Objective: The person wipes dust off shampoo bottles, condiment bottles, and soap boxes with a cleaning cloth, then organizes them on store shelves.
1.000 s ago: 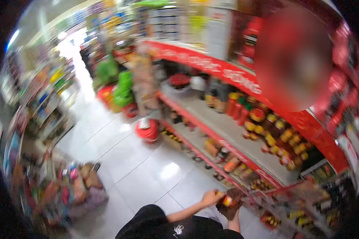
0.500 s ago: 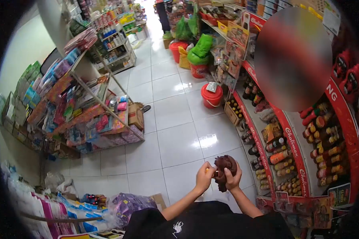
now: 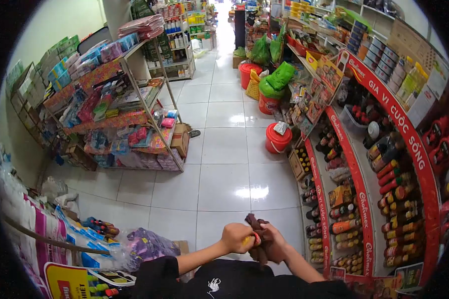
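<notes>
Low in front of my black shirt, both hands meet at a soft, dark brown, cloth-like bundle (image 3: 258, 253). My left hand (image 3: 237, 238) is closed in a fist around a slim yellow and red piece (image 3: 257, 238), which lies against the bundle; its exact kind is not clear. On the other side, my right hand (image 3: 277, 244) grips the brown bundle, its thumb along the top. Part of the bundle sticks up between the hands and part hangs below them. The fingers hide much of it.
Sauce bottles (image 3: 399, 219) fill the curved red-edged shelves at right. A red lidded bucket (image 3: 278, 138) stands on the tiled floor (image 3: 224, 187). To the left are a rack of packaged goods (image 3: 129, 119) and a purple plastic-wrapped bundle (image 3: 152, 249).
My hands have moved lower and slightly left in view. The brown bundle, spread wide and ruffled before, now looks narrower and squeezed between them. My head view has tilted up.
</notes>
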{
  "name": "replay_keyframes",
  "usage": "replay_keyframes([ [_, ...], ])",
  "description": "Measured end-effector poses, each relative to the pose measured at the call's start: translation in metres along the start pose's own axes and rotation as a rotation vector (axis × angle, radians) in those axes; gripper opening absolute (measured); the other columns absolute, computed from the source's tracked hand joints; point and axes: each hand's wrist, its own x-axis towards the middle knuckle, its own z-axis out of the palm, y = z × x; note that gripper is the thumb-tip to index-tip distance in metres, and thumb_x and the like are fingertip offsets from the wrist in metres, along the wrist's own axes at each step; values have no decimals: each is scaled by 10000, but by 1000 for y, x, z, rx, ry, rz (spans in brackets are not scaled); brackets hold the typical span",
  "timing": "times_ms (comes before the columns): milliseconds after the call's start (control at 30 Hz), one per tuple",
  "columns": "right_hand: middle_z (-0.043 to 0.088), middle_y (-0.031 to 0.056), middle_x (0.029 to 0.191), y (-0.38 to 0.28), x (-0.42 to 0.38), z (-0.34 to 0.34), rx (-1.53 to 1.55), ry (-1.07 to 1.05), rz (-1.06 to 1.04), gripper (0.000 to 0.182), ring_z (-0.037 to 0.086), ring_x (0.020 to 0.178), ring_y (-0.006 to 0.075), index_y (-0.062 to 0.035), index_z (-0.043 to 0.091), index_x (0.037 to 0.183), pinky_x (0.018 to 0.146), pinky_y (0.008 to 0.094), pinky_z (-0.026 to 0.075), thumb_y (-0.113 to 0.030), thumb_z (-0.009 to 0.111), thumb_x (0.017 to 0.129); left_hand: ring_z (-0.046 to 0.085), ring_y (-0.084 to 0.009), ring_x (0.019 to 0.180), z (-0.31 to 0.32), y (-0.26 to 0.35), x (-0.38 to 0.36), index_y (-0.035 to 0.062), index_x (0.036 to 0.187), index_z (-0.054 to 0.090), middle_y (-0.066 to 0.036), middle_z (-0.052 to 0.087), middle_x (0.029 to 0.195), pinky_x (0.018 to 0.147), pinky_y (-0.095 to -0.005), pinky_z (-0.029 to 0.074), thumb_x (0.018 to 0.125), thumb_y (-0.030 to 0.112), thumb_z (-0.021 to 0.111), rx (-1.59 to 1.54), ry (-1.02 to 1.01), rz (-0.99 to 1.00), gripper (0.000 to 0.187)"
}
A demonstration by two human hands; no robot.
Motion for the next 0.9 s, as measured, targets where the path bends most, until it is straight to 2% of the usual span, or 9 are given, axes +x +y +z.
replay_keyframes([
  [33, 567, 110, 903, -1, 4, -2, 44, -8, -21, 478, 545, 795, 221, -32, 527, 1032, 746, 349, 433, -432, 461, 778, 515, -275, 483, 2, 2, -1, 82, 631, 511, -98, 501, 529, 450, -367, 402, 698, 222, 553, -14, 64, -197, 161],
  [100, 566, 97, 892, 5, 3, 7, -248, 353, -568, 313, 542, 808, 164, 14, 531, 974, 751, 301, 437, -241, 513, 794, 505, -324, 494, 9, 7, -2, 49, 689, 500, -136, 498, 550, 472, -393, 403, 771, 282, 455, -188, 86, -693, 251],
  [167, 560, 85, 890, 9, -4, 37, -380, 406, -994, 276, 541, 793, 151, 28, 535, 957, 749, 297, 438, -167, 555, 764, 490, -262, 443, 36, -26, -19, 69, 682, 511, -106, 502, 538, 422, -353, 384, 780, 317, 422, -512, 136, -710, 281],
  [233, 570, 97, 868, 9, -12, 53, -841, 594, -1316, 355, 548, 783, 157, 31, 540, 941, 716, 301, 446, -196, 631, 683, 451, -182, 408, 24, -8, -6, 106, 677, 523, -51, 511, 549, 365, -294, 337, 777, 333, 409, -1236, -48, -1438, 273],
  [300, 578, 98, 828, 1, -24, 66, -1088, 580, -1480, 389, 557, 756, 175, 36, 541, 928, 698, 285, 445, -217, 653, 655, 414, -120, 400, 33, 1, -8, 119, 695, 529, -18, 510, 557, 335, -238, 280, 784, 357, 398, -1386, 29, -1518, 286],
  [567, 567, 36, 779, 16, 22, 13, -371, 576, -923, 273, 521, 696, 103, 18, 556, 853, 629, 260, 437, -250, 559, 803, 516, -128, 479, -18, 8, -8, 37, 773, 562, -38, 532, 553, 462, -233, 394, 791, 468, 480, -571, -261, -968, 439],
  [667, 577, 25, 689, 20, 23, 5, -438, 581, -627, 290, 526, 627, 104, 24, 591, 798, 594, 261, 436, -265, 595, 779, 592, -184, 578, -30, 14, -9, 18, 802, 586, -99, 587, 602, 542, -301, 448, 767, 493, 507, -241, -402, -953, 483],
  [833, 617, 64, 742, 30, 29, -13, -790, 677, -609, 295, 550, 668, 104, 26, 601, 849, 625, 260, 446, -249, 627, 749, 585, -351, 673, -20, 13, -23, 1, 802, 583, -192, 590, 651, 621, -417, 455, 746, 546, 437, -127, -484, -1014, 567],
  [900, 618, 70, 747, 34, 31, -12, -746, 725, -671, 303, 554, 679, 105, 27, 599, 856, 626, 262, 446, -254, 628, 748, 583, -258, 545, -10, 4, -34, -6, 805, 582, -154, 587, 588, 515, -350, 456, 771, 488, 420, -290, -406, -1088, 521],
])
